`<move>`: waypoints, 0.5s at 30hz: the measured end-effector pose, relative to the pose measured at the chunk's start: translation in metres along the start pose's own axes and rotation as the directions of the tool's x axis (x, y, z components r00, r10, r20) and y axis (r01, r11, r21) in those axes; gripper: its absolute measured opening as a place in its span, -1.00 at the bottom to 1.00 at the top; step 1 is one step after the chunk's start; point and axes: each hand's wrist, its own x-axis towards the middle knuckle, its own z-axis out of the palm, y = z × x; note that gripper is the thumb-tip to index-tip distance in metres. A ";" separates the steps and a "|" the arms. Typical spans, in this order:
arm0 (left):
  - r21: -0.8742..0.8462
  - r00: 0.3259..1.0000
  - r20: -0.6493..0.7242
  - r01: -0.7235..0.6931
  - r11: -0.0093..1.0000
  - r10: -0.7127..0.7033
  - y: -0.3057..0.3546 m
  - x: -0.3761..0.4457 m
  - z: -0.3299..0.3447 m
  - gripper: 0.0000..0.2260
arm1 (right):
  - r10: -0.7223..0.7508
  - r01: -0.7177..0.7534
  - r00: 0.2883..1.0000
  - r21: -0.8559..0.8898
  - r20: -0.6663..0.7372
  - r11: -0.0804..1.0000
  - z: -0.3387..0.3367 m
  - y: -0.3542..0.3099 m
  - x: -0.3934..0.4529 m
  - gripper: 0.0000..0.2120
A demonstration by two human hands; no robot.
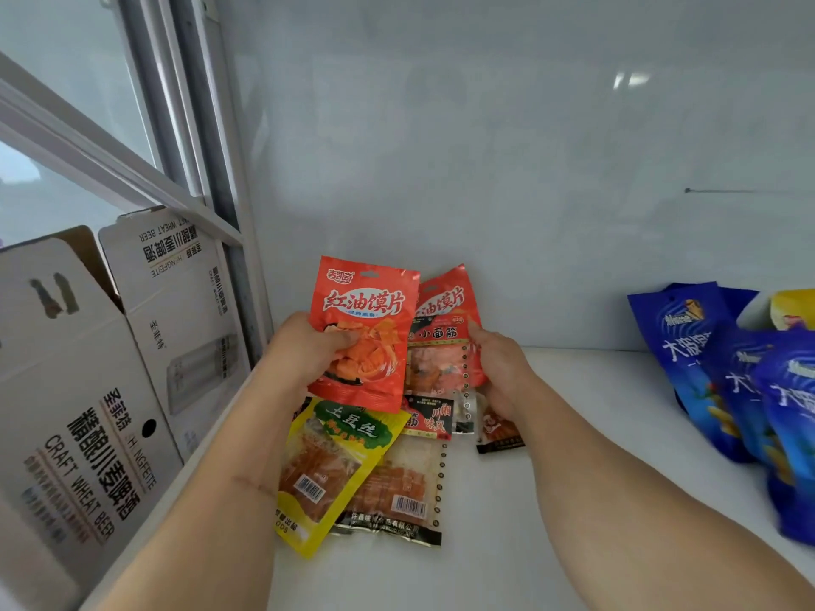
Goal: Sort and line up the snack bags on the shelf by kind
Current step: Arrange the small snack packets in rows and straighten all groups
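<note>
Bright, even light; blurred, warped edges

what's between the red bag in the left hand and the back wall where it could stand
The second red bag stands upright right behind the front red bag, held by the right hand. The left hand grips the front one. To the left of that bag, nothing visible blocks the back wall.

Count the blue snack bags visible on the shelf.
3, perhaps more: all at the shelf's right end, overlapping: rear blue bag, middle blue bag, front blue bag cut by the frame. Others may be hidden.
</note>
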 end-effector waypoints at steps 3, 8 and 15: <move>-0.045 1.000 -0.006 -0.023 0.999 0.023 0.003 -0.006 0.010 -0.81 | -0.003 0.002 1.000 0.045 0.021 0.999 -0.010 0.001 -0.003 -0.72; -0.066 0.999 -0.038 -0.024 0.998 0.022 0.007 -0.015 0.020 -0.82 | -0.033 0.028 0.996 0.064 0.077 0.998 -0.023 0.003 -0.007 -0.71; -0.115 0.992 -0.108 -0.075 0.991 0.062 0.026 -0.026 0.043 -0.87 | -0.203 0.212 0.973 0.085 -0.107 0.974 -0.056 -0.012 -0.010 -0.83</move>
